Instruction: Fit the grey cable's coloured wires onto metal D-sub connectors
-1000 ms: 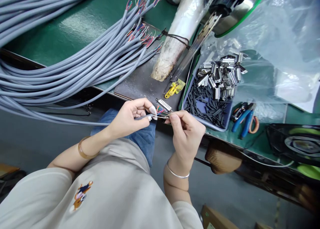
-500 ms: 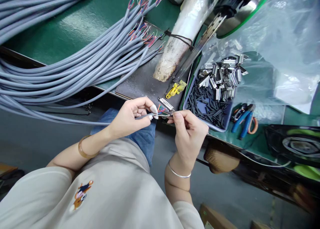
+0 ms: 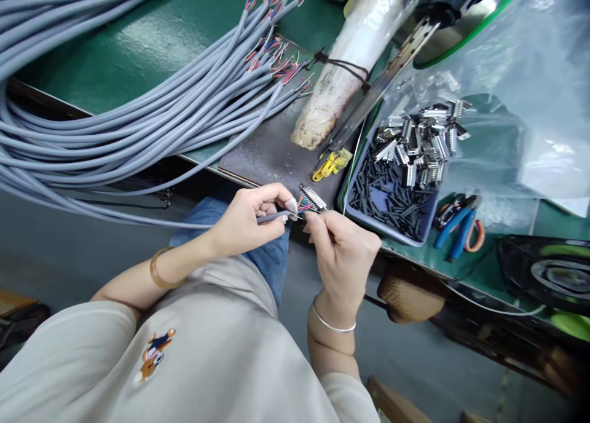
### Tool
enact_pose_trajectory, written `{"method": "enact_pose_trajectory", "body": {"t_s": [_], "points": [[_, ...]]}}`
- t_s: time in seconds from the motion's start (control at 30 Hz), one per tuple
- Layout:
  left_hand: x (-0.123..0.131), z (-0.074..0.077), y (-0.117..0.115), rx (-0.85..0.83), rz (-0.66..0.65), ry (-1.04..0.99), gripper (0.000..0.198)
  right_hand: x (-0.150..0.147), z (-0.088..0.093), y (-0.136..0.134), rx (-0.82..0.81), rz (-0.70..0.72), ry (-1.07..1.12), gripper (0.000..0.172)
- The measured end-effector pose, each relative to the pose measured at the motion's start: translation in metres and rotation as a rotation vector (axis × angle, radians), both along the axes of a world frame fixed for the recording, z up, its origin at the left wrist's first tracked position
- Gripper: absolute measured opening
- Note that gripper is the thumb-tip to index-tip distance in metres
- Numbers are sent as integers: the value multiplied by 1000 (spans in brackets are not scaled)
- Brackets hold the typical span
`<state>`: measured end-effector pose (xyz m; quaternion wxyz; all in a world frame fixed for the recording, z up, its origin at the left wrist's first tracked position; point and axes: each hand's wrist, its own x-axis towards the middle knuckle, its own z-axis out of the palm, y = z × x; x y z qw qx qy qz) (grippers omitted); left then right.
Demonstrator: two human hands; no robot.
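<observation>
Left of the tray (image 3: 377, 197), the connector (image 3: 313, 197) is just beside the right hand (image 3: 343, 245), pinched closed, its hold hidden. Farther left, the left hand (image 3: 251, 221) grips a grey cable (image 3: 271, 216), its end partly obscured.

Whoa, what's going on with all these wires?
A person has a gray cable in hand. The left-hand grip pinches it near its end, where colored wires show beside a connector. The right-hand grip is at those wires; what exactly it pinches is too small to tell. More gray cables lie off to the left.
</observation>
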<state>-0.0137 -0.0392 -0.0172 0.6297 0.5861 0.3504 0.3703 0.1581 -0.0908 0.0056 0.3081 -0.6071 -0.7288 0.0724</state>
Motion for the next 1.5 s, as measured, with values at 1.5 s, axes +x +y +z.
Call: {"method": "enact_pose_trajectory", "body": {"t_s": [1.5], "points": [[2,-1,4,124,144,-19,13,-3,-5,1,302,-271,543,10]]}}
